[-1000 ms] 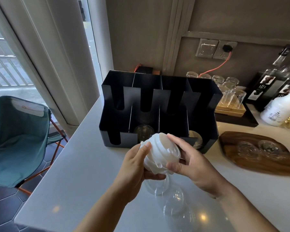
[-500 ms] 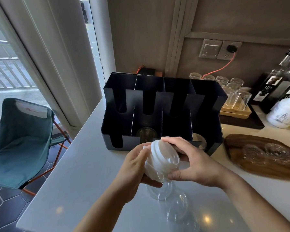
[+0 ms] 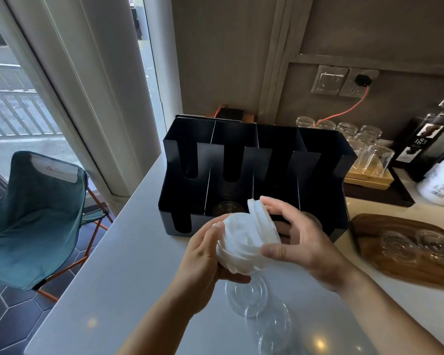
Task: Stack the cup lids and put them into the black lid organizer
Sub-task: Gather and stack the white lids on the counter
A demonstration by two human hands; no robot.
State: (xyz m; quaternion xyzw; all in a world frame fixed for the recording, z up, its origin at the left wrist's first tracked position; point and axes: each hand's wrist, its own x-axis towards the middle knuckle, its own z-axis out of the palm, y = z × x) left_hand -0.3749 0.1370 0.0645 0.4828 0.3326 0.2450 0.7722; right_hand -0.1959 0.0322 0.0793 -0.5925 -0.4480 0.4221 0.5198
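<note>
Lids of white translucent plastic, nested into a tilted stack (image 3: 244,242), are held between both hands just in front of the black multi-compartment lid organizer (image 3: 182,201), above the pale worktop (image 3: 126,278). The left hand (image 3: 203,262) cups the stack from its near left side, fingers curled round it. The right hand (image 3: 300,242) grips the stack's wide rim, thumb on the near edge and fingers over the top. Clear plastic dome lids (image 3: 249,298) lie on the worktop beneath the hands. A brown wooden board (image 3: 364,231) carrying more clear lids lies to the right, with clear drinking glasses (image 3: 377,160) behind it.
</note>
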